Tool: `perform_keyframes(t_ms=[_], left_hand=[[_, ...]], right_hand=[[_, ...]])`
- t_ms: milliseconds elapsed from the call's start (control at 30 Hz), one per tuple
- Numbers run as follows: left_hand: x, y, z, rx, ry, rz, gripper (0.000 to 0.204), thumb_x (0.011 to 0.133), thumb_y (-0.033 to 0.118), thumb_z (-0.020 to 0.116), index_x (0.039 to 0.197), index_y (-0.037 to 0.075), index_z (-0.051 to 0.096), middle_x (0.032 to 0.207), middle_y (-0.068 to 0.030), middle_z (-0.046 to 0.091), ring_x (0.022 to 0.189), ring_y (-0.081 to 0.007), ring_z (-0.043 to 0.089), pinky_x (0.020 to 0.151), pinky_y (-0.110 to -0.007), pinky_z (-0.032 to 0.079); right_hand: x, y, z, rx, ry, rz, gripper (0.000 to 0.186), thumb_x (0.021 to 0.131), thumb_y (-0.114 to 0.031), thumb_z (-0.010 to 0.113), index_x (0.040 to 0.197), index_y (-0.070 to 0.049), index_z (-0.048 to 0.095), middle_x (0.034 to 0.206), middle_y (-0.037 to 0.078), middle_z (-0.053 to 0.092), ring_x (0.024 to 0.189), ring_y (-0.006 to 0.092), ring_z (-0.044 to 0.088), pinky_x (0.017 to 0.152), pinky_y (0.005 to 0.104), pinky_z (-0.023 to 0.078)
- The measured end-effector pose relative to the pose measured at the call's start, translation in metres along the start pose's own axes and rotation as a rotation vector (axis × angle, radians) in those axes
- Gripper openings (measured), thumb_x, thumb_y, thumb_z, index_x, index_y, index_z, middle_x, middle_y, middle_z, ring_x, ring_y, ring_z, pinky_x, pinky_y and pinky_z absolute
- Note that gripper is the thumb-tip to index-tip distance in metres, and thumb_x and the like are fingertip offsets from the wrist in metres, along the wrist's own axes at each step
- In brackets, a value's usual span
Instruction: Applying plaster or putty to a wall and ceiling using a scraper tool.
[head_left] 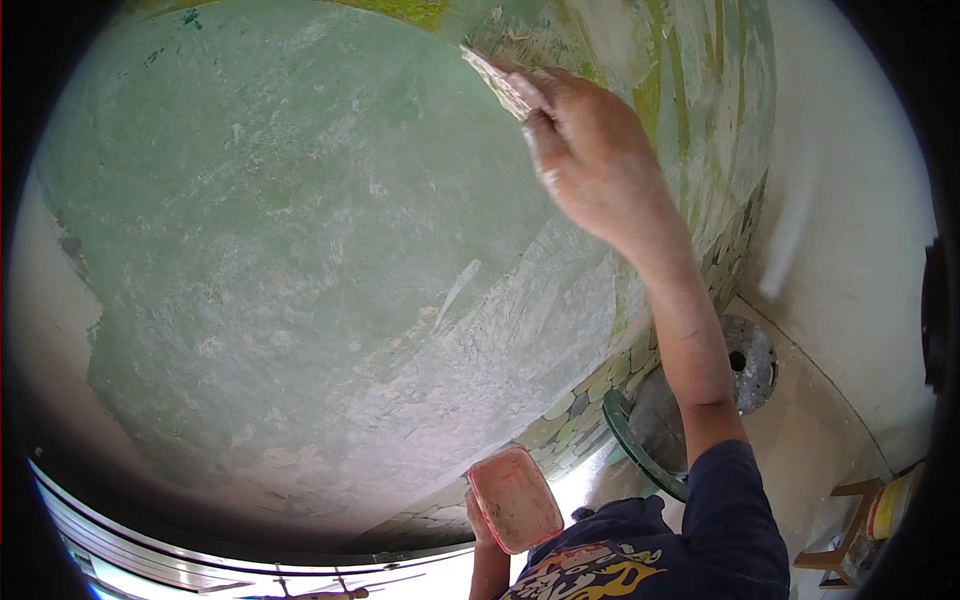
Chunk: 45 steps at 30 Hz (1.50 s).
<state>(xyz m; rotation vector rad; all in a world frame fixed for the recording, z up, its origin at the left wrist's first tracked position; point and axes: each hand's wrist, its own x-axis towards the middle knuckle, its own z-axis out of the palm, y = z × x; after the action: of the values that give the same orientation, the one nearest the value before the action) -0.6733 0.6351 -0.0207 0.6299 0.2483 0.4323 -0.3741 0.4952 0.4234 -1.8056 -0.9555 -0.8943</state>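
My right hand [600, 140] is raised at the upper middle, its fingers closed round a flat scraper [500, 85] coated with whitish paste. The scraper's edge touches or nearly touches the green wall [300, 200], which has patchy white smears over it. Low in the picture, in front of my body, my left hand [478, 522] grips a red rectangular plastic tub [515, 492] from its left side. The tub's open top faces up and its inside is stained with pale residue. Most of the left fingers are hidden by the tub.
Stone-patterned tiling [570, 405] runs along the wall's lower part. Beneath my right arm are a green-rimmed bucket [640, 450] and a round grey metal piece with holes [752, 365]. A wooden stool [845, 545] and a yellow-and-red bucket [885, 512] stand at lower right, near a white wall [840, 170].
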Motion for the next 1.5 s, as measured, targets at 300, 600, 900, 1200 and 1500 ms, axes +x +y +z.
perform_keyframes(t_ms=[300,600,900,1200,1500], left_hand=[[0.003,-0.009,0.009,-0.038,-0.014,0.025,0.062,0.103,0.051,0.036,0.135,0.001,0.054,0.126,-0.014,0.063,0.112,-0.0283,0.062,0.097,-0.043,0.051],[0.012,-0.012,0.019,-0.066,0.026,-0.061,0.056,0.104,0.046,0.037,0.132,0.001,0.056,0.123,-0.0124,0.065,0.109,-0.0264,0.063,0.095,-0.041,0.052],[0.018,-0.017,0.015,-0.022,-0.085,-0.006,0.079,0.094,0.064,0.047,0.144,0.003,0.045,0.137,-0.0177,0.057,0.118,-0.0327,0.061,0.097,-0.046,0.052],[0.027,-0.032,-0.013,-0.073,0.063,-0.006,0.047,0.104,0.043,0.04,0.121,0.004,0.06,0.112,-0.0093,0.067,0.098,-0.0233,0.064,0.086,-0.04,0.054],[0.022,-0.021,0.012,-0.071,0.081,0.028,0.048,0.104,0.041,0.038,0.122,0.003,0.06,0.112,-0.009,0.067,0.1,-0.0229,0.064,0.088,-0.038,0.054]], right_hand=[[0.031,0.046,0.035,-0.295,0.407,-0.128,0.031,0.097,-0.013,0.055,0.126,-0.006,0.062,0.117,0.016,0.066,0.104,0.0284,0.067,0.092,0.0414,0.053],[0.002,0.009,0.021,-0.219,0.308,-0.225,0.046,0.093,-0.015,0.061,0.137,-0.004,0.053,0.114,0.016,0.06,0.105,0.0302,0.062,0.094,0.0427,0.053],[0.006,0.015,0.051,-0.28,0.408,-0.288,0.037,0.095,-0.01,0.056,0.131,-0.004,0.058,0.107,0.017,0.064,0.097,0.0299,0.065,0.09,0.0437,0.055],[0.044,0.058,-0.025,0.526,0.075,0.038,0.039,0.091,-0.02,0.068,0.129,-0.009,0.062,0.117,0.01,0.065,0.101,0.0201,0.066,0.092,0.0366,0.055],[0.075,-0.016,0.013,-0.057,0.363,-0.2,0.029,0.1,-0.02,0.055,0.123,-0.005,0.062,0.102,0.017,0.069,0.098,0.0304,0.067,0.086,0.0377,0.053]])
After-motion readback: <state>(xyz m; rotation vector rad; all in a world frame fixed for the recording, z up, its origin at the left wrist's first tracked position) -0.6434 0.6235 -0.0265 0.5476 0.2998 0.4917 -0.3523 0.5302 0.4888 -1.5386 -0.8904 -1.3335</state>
